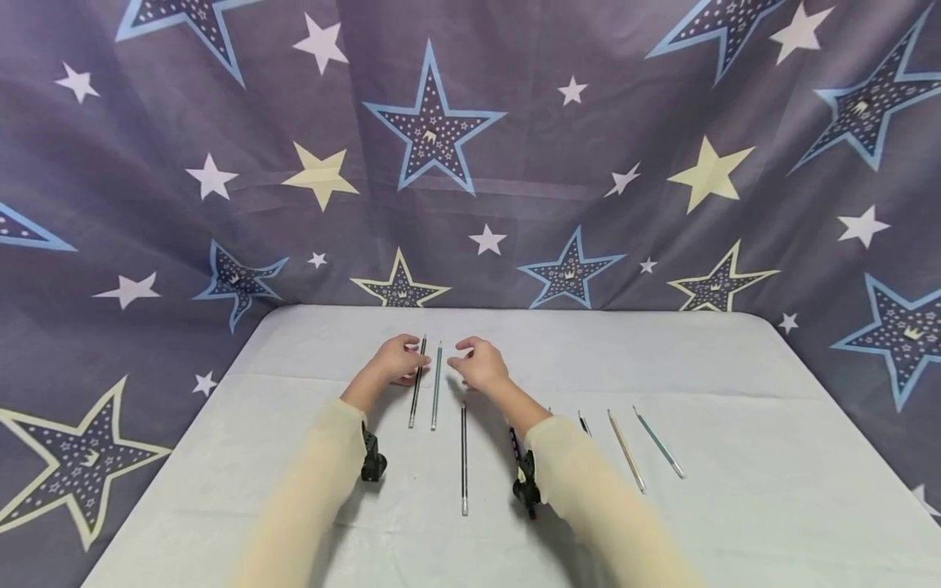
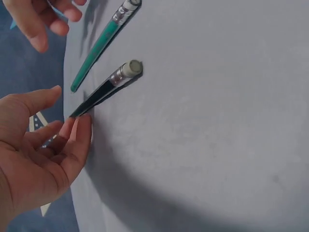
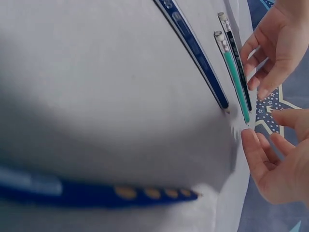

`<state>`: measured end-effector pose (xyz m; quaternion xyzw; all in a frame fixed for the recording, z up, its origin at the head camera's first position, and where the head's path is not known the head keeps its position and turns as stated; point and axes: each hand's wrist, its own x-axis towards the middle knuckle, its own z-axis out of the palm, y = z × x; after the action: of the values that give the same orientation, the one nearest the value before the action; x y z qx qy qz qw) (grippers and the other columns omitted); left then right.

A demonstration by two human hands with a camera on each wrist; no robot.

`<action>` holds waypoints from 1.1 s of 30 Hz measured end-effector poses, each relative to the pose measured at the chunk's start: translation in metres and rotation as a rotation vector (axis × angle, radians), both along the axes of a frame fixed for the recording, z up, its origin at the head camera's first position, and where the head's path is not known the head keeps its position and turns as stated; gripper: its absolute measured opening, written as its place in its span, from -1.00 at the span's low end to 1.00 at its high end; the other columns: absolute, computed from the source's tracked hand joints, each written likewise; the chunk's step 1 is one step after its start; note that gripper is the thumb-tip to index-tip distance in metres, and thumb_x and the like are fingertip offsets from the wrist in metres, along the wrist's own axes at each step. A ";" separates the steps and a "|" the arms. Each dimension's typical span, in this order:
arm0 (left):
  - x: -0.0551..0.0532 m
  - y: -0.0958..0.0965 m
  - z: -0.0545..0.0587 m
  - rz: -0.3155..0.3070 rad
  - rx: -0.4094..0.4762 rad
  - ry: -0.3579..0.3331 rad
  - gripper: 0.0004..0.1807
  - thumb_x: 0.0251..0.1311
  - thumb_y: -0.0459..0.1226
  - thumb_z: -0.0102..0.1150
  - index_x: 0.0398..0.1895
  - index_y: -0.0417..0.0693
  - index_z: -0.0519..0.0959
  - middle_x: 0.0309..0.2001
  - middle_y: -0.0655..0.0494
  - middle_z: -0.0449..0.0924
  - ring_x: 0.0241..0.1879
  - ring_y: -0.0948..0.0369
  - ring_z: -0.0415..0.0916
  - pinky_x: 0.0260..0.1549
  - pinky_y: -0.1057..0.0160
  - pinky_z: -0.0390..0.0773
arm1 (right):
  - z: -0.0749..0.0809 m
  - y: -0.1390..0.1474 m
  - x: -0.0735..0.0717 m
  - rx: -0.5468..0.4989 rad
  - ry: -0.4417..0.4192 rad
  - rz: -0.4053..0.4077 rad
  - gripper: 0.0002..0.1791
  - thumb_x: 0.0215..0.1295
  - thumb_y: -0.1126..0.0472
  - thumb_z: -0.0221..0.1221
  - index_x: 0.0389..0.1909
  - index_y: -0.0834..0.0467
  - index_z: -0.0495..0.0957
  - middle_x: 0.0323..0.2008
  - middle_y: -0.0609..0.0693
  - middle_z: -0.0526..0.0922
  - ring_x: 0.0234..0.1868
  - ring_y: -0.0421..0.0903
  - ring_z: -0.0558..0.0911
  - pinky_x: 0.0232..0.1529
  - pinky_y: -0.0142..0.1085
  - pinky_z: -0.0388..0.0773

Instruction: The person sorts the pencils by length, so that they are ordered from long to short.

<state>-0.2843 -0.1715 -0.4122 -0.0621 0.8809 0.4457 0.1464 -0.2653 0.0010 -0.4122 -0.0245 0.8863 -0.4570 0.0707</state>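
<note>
Faintly, unreadable print (image 3: pixel 179 20) marks one dark pencil (image 3: pixel 195 49).

Dark star-patterned backdrop (image 1: pixel 544 147) behind a pale table (image 1: pixel 588 367).

Blk pencil (image 1: pixel 415 400) lies beside grn pencil (image 1: pixel 437 387), both prob. sharpened.

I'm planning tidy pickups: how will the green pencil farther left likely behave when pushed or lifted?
The green pencil likely stays stiff when lifted, as its shaft looks straight. It is probably light, being so slim. Pushed sideways, it may roll, since it lies loose on the white table.
</note>
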 end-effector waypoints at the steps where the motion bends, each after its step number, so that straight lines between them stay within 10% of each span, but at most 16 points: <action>1: 0.001 0.000 0.002 0.000 -0.003 -0.002 -0.36 0.22 -0.25 0.12 0.34 -0.19 0.19 0.16 -0.24 0.35 -0.08 0.00 0.52 -0.28 0.18 0.71 | 0.001 0.002 0.001 -0.001 -0.004 0.004 -0.60 0.24 0.11 0.19 0.08 0.14 0.48 -0.27 0.07 0.57 -0.55 -0.15 0.56 -0.57 -0.40 0.57; 15: 0.020 0.017 0.018 -0.092 -0.015 0.114 -0.43 0.22 -0.18 0.13 0.26 -0.22 0.31 -0.07 -0.15 0.50 -0.25 0.04 0.56 -0.36 0.22 0.67 | 0.016 0.031 0.013 -0.009 -0.035 0.043 -0.61 0.22 0.13 0.21 0.03 0.21 0.50 -0.27 0.12 0.60 -0.32 0.10 0.67 -0.42 -0.27 0.67; 33: 0.037 0.023 0.019 -0.137 0.038 0.110 -0.52 0.21 -0.22 0.14 0.15 -0.30 0.41 -0.12 -0.16 0.51 -0.23 0.00 0.56 -0.31 0.21 0.69 | 0.023 0.070 0.028 0.080 -0.025 0.083 -0.63 0.22 0.11 0.21 0.00 0.21 0.52 -0.28 0.09 0.58 -0.45 -0.11 0.57 -0.48 -0.38 0.60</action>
<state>-0.2474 -0.1488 -0.3933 0.0257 0.8811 0.4543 0.1290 -0.2372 0.0708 -0.3893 -0.0524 0.9011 -0.4182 0.1017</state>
